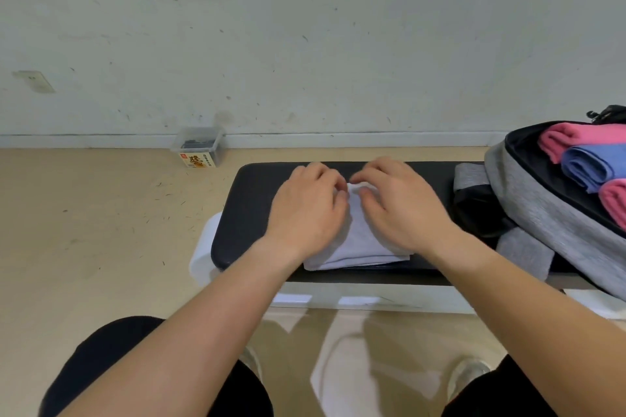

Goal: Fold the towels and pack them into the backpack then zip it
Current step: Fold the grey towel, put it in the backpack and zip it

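A pale grey towel (pixel 359 244), folded into a small rectangle, lies on the black padded bench (pixel 250 213). My left hand (pixel 305 210) and my right hand (pixel 403 210) lie on it side by side, fingers curled over its far edge, where they pinch the cloth. Most of the towel is hidden under my hands. To the right the grey backpack (pixel 542 210) lies open on the bench. Inside it are a pink towel (pixel 562 139), a blue towel (pixel 592 166) and a second pink towel (pixel 614 203), all rolled or folded.
A clear plastic box (pixel 198 145) with dark contents stands on the floor by the wall, beyond the bench's left end. The backpack's grey straps (pixel 523 250) hang over the bench's near right edge. My knees are below the bench.
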`<state>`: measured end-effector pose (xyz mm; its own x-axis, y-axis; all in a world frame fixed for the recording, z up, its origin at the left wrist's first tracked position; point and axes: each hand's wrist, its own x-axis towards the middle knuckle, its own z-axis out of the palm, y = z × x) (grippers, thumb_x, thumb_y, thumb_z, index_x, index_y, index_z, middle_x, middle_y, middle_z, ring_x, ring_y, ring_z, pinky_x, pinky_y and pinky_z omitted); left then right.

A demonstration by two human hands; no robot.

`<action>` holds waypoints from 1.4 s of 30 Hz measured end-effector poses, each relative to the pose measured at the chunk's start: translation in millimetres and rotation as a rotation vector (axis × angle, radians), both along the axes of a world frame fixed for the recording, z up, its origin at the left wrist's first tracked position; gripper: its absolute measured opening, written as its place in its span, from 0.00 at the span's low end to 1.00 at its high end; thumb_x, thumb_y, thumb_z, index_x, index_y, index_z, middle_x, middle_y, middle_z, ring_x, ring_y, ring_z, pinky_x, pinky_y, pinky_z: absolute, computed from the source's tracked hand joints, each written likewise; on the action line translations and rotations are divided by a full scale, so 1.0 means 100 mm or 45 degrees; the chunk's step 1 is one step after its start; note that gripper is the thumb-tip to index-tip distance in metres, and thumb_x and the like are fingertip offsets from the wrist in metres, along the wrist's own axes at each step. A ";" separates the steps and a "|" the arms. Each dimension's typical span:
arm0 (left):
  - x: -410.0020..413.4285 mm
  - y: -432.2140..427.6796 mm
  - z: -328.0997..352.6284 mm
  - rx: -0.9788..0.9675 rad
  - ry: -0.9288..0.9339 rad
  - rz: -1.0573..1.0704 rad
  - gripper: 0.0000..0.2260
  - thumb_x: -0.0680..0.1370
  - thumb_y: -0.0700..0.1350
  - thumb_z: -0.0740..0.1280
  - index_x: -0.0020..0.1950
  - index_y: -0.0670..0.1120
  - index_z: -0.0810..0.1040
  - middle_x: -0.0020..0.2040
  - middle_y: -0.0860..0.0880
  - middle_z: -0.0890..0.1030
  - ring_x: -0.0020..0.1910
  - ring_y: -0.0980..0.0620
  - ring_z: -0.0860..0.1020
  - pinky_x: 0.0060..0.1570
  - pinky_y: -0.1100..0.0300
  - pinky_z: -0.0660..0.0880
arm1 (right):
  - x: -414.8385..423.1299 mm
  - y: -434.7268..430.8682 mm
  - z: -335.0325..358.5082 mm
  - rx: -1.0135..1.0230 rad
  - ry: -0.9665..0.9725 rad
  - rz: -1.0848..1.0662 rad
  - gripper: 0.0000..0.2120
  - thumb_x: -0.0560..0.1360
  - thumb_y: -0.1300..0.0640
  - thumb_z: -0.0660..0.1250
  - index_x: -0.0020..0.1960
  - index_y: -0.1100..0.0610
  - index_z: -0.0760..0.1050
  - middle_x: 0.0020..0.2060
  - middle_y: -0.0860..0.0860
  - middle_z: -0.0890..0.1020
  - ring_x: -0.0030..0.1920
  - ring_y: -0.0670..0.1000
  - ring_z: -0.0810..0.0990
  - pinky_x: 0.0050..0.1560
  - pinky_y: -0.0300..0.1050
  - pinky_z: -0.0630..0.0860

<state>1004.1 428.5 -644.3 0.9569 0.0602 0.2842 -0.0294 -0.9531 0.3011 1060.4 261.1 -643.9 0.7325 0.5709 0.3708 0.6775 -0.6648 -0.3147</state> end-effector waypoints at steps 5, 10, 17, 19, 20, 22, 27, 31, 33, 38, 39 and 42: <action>0.07 -0.08 -0.48 0.199 0.352 0.053 0.25 0.85 0.53 0.46 0.82 0.49 0.49 0.82 0.49 0.47 0.81 0.48 0.43 0.78 0.46 0.46 | 0.13 0.12 -0.40 -0.476 0.291 0.013 0.30 0.83 0.41 0.42 0.81 0.53 0.45 0.80 0.48 0.46 0.80 0.48 0.42 0.79 0.50 0.43; 0.10 -0.03 -0.51 0.172 0.470 0.060 0.28 0.84 0.58 0.41 0.81 0.50 0.41 0.82 0.49 0.41 0.80 0.48 0.38 0.78 0.44 0.43 | 0.17 0.07 -0.49 -0.494 0.378 0.026 0.34 0.78 0.37 0.36 0.80 0.50 0.38 0.79 0.45 0.39 0.78 0.45 0.35 0.78 0.53 0.38; 0.23 0.15 -0.20 -0.143 0.554 -0.033 0.25 0.82 0.49 0.54 0.80 0.53 0.58 0.80 0.51 0.59 0.78 0.50 0.56 0.77 0.45 0.54 | 0.20 0.02 -0.36 -0.383 0.424 0.086 0.30 0.82 0.42 0.51 0.80 0.50 0.50 0.78 0.47 0.57 0.78 0.49 0.52 0.78 0.52 0.50; 0.26 0.28 -0.08 -0.219 0.529 -0.026 0.25 0.77 0.48 0.63 0.75 0.54 0.66 0.73 0.53 0.70 0.71 0.50 0.68 0.69 0.48 0.67 | 0.26 -0.01 -0.22 -0.382 0.457 0.088 0.31 0.79 0.42 0.59 0.78 0.49 0.56 0.73 0.48 0.66 0.72 0.52 0.62 0.72 0.51 0.62; 0.25 0.33 -0.04 -0.206 0.559 -0.027 0.26 0.75 0.50 0.66 0.74 0.55 0.67 0.69 0.54 0.73 0.68 0.51 0.70 0.66 0.50 0.71 | 0.30 -0.04 -0.16 -0.381 0.495 0.086 0.31 0.77 0.43 0.63 0.77 0.48 0.59 0.69 0.48 0.69 0.69 0.52 0.65 0.69 0.50 0.66; 0.23 0.39 0.01 -0.218 0.716 -0.025 0.25 0.73 0.54 0.71 0.70 0.54 0.71 0.64 0.55 0.75 0.62 0.53 0.74 0.60 0.53 0.74 | 0.37 -0.13 -0.06 -0.394 0.604 0.074 0.33 0.72 0.45 0.67 0.75 0.46 0.62 0.62 0.46 0.74 0.65 0.52 0.69 0.65 0.48 0.69; 0.26 0.38 0.07 -0.291 0.821 -0.011 0.15 0.72 0.56 0.74 0.54 0.53 0.76 0.49 0.57 0.79 0.47 0.56 0.78 0.48 0.56 0.77 | 0.57 -0.22 0.02 -0.471 0.834 0.058 0.22 0.64 0.43 0.77 0.56 0.45 0.76 0.42 0.41 0.77 0.45 0.47 0.78 0.42 0.41 0.70; 0.37 0.34 0.06 -0.296 0.578 0.099 0.13 0.73 0.54 0.74 0.52 0.54 0.74 0.47 0.56 0.78 0.45 0.54 0.78 0.44 0.54 0.78 | 0.70 -0.14 0.02 -0.387 0.740 -0.006 0.12 0.69 0.44 0.73 0.47 0.44 0.72 0.45 0.45 0.73 0.44 0.51 0.76 0.44 0.47 0.72; 0.44 0.35 0.04 -0.417 0.414 0.174 0.11 0.74 0.50 0.74 0.49 0.53 0.74 0.45 0.54 0.78 0.39 0.54 0.79 0.37 0.59 0.77 | 0.74 -0.08 0.01 -0.259 0.628 -0.065 0.12 0.70 0.45 0.71 0.48 0.43 0.70 0.47 0.47 0.74 0.45 0.53 0.77 0.46 0.49 0.74; 0.57 0.37 0.02 -0.769 0.262 0.246 0.09 0.74 0.40 0.74 0.47 0.50 0.76 0.40 0.50 0.83 0.31 0.54 0.83 0.38 0.55 0.82 | 0.79 -0.01 0.01 0.242 0.854 -0.110 0.08 0.72 0.61 0.71 0.47 0.53 0.75 0.37 0.55 0.84 0.35 0.53 0.85 0.33 0.46 0.79; 0.58 0.38 0.01 -0.814 0.262 0.241 0.09 0.73 0.39 0.73 0.48 0.50 0.77 0.40 0.49 0.83 0.34 0.53 0.84 0.42 0.50 0.83 | 0.80 -0.02 0.02 0.313 0.920 -0.118 0.08 0.72 0.63 0.71 0.48 0.55 0.76 0.38 0.56 0.84 0.35 0.53 0.85 0.32 0.45 0.80; 0.57 0.43 0.00 -0.874 0.275 0.212 0.11 0.70 0.38 0.73 0.48 0.51 0.79 0.42 0.49 0.84 0.42 0.49 0.84 0.45 0.46 0.83 | 0.83 -0.05 0.04 0.468 1.055 -0.106 0.09 0.71 0.65 0.72 0.50 0.57 0.79 0.42 0.59 0.85 0.38 0.55 0.86 0.40 0.50 0.84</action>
